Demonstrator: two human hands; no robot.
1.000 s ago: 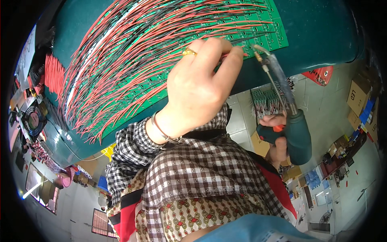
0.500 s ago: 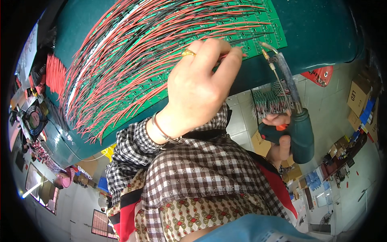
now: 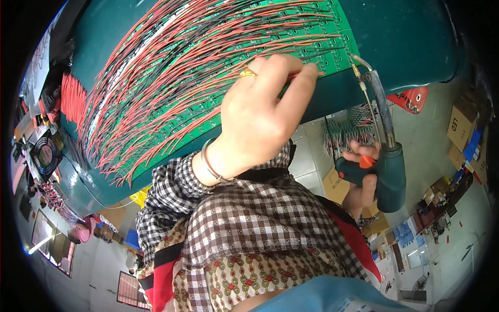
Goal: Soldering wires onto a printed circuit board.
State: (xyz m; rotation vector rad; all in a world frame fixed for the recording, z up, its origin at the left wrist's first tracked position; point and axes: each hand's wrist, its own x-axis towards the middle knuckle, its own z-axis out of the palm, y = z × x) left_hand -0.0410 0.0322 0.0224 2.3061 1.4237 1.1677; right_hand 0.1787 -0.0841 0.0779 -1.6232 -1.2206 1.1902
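Note:
A green circuit board panel (image 3: 340, 61) lies on the teal tabletop, with many red and black wires (image 3: 171, 67) fanned across it to the left. Over its near edge, my left hand (image 3: 260, 112) is closed in a pinch on a red wire, whose end shows just past the fingertips; the rest is hidden under the hand. My right hand (image 3: 364, 179) grips the dark green handle of a soldering gun (image 3: 391, 171) right of the table's front edge. The gun's bent tip and thin solder feed tube point up, just off the panel's right edge.
A small black fan (image 3: 46, 154) and a bundle of red wires (image 3: 73, 99) are at the left. Below the table edge, more wired boards (image 3: 348, 130) sit near a red object (image 3: 410, 100). Cardboard boxes (image 3: 462, 125) stand at the far right.
The soldering gun's tip has moved right, from over the panel to just off its edge. The panel has shifted slightly left and nearer. My left hand has moved slightly right, still pinching.

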